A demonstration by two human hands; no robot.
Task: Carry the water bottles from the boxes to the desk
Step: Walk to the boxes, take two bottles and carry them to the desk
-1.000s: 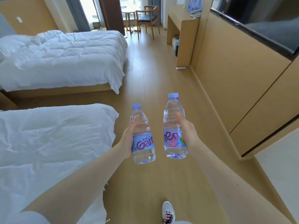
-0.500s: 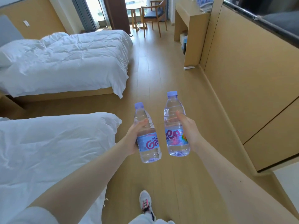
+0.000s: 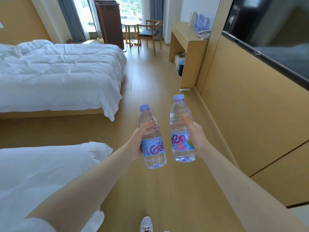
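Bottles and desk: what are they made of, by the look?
Left bottle and right bottle: thin clear plastic, glossy; floor shows through, ribbed walls, printed film labels. Desk: pale wood-look panels, matte, flat square edges; probably laminate or veneer, cannot tell which.

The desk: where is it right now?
In the head view the desk stands far ahead on the right side of the room, just right of the wooden chair by the window.

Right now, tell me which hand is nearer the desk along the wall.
Right. The right hand, gripping a bottle, is on the wall side, roughly in line with the desk ahead; the left hand, gripping the other bottle, sits further toward the near bed.
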